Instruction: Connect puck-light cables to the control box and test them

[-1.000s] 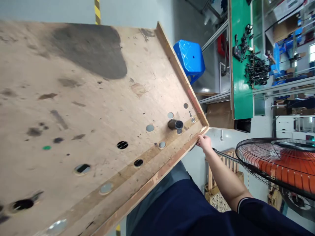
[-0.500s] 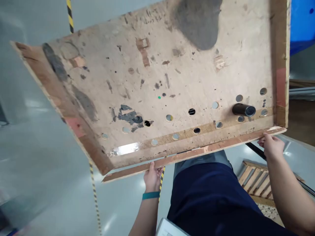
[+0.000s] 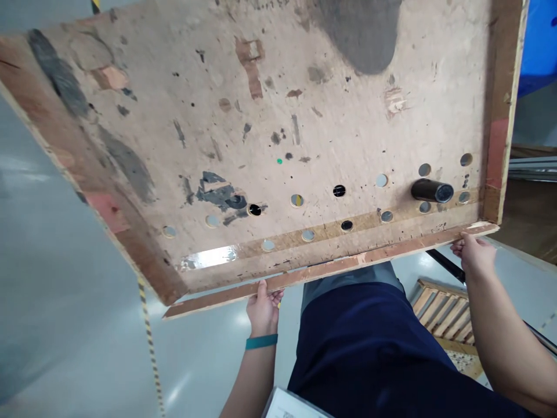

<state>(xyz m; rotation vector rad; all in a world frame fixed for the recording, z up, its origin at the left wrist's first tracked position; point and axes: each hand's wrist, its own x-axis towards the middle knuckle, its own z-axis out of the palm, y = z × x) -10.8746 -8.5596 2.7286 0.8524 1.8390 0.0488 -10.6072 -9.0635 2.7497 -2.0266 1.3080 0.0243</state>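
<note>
A large stained wooden board with raised edge strips and several round holes is held up in front of me. My left hand, with a teal wristband, grips the board's near edge from below. My right hand grips the same edge at its right corner. A short dark cylinder sticks out of the board near the right hand.
The grey glossy floor carries a yellow-black striped line. A wooden slatted pallet lies on the floor at right. Something blue shows past the board's right edge. A white sheet sits at the bottom.
The view has swung left over the last second, bringing my left hand and the board's left side into sight. Since half a second ago the board has come slightly closer. Both hands keep their grip.
</note>
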